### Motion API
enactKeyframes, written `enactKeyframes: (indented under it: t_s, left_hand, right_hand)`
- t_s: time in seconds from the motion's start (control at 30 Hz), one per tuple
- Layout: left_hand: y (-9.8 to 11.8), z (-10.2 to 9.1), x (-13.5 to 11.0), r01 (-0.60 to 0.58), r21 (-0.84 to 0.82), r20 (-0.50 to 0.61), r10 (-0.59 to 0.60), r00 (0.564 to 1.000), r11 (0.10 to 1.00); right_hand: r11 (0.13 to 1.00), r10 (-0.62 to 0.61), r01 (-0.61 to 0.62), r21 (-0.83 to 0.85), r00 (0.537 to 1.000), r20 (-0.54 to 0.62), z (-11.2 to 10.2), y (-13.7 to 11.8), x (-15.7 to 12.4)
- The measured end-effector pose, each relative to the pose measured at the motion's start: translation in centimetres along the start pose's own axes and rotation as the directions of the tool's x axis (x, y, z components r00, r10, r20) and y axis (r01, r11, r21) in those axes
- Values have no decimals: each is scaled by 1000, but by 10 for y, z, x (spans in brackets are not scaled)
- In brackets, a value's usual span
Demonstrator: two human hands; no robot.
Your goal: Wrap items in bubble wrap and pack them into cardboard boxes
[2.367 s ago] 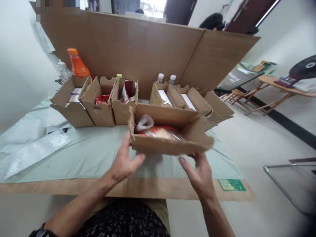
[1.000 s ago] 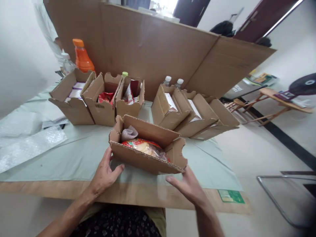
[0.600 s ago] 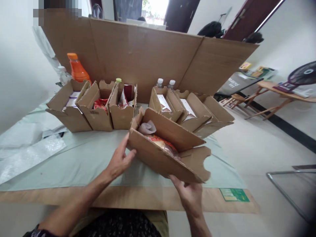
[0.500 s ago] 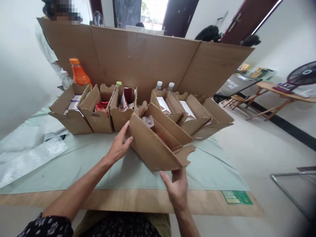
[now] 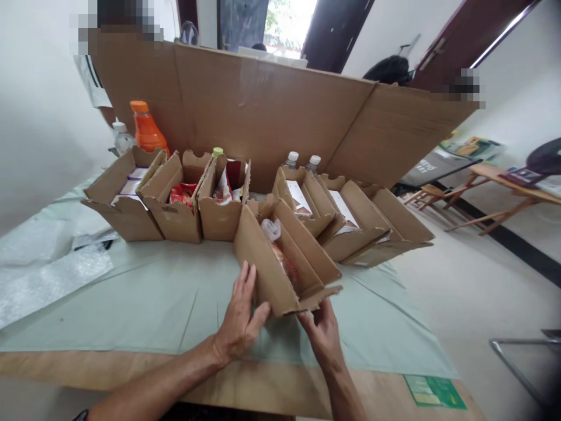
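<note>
An open-topped cardboard box stands at an angle in front of the row, with a clear plastic bag and a red-and-orange packet inside. Flat against its left side lies my left hand, fingers stretched out and thumb apart. My right hand grips the box's near end from below; its fingertips are partly hidden by the cardboard. Just behind this box, another cardboard box holds packets, and a box to the right holds a white carton.
More cardboard boxes stand along the pale green cloth. Behind them rises a tall cardboard panel, with an orange bottle before it. Bubble wrap lies left, a green card near the right front edge.
The angled box has turned, its near end swinging nearer to me. My left hand has slid along its side from the far corner toward the near end. The camera view has shifted slightly.
</note>
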State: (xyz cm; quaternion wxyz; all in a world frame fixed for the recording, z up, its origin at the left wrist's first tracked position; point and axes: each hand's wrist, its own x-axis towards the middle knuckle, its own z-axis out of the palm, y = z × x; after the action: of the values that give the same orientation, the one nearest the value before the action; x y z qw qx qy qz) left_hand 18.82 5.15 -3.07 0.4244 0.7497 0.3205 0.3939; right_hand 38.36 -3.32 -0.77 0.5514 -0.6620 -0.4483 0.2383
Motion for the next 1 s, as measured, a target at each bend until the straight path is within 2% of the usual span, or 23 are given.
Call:
enactKeyframes:
  t_s: [0.1,0.17,0.27,0.43,0.57,0.67,0.77,0.87,0.93,1.0]
  left_hand:
    - [-3,2,4,-65,-30,62,67,996,997]
    - [-9,-5,14,-62,-53,47,65,997,997]
    - [-18,-19,34,-37,-103,33,40,999,994]
    - [-23,-36,57,36,-158,51,-29,998,987]
    - [-14,-43,53,125,-138,-50,-133,990,983]
    - [-10,-42,45,103,-72,-118,-111,987,992]
    - [-18,-34,53,82,3,-91,-81,993,997]
    - [-34,-29,70,115,39,-84,-112,990,993]
    - [-43,-30,79,144,54,-84,-139,987,988]
    - [-49,-31,85,163,55,-84,-158,984,985]
  right_hand:
    - [1000,-1,1,0,995,-100,8,1,-17]
    - [1000,4,-5,-20,996,-86,18,-2,-24]
    - [995,-7,-1,-103,996,-84,33,-10,-21]
    - [948,-82,46,-314,991,-102,41,-18,11]
    - [887,-137,91,-454,988,-70,42,-19,44]
    - [835,-139,93,-542,989,-44,52,-20,68]
    - [788,-84,47,-614,996,-32,61,-23,90]
    - [806,-60,52,-589,998,7,52,-27,100]
    - [833,-123,94,-545,992,-17,33,-31,101]
    - [825,-214,130,-550,973,-91,11,-38,106]
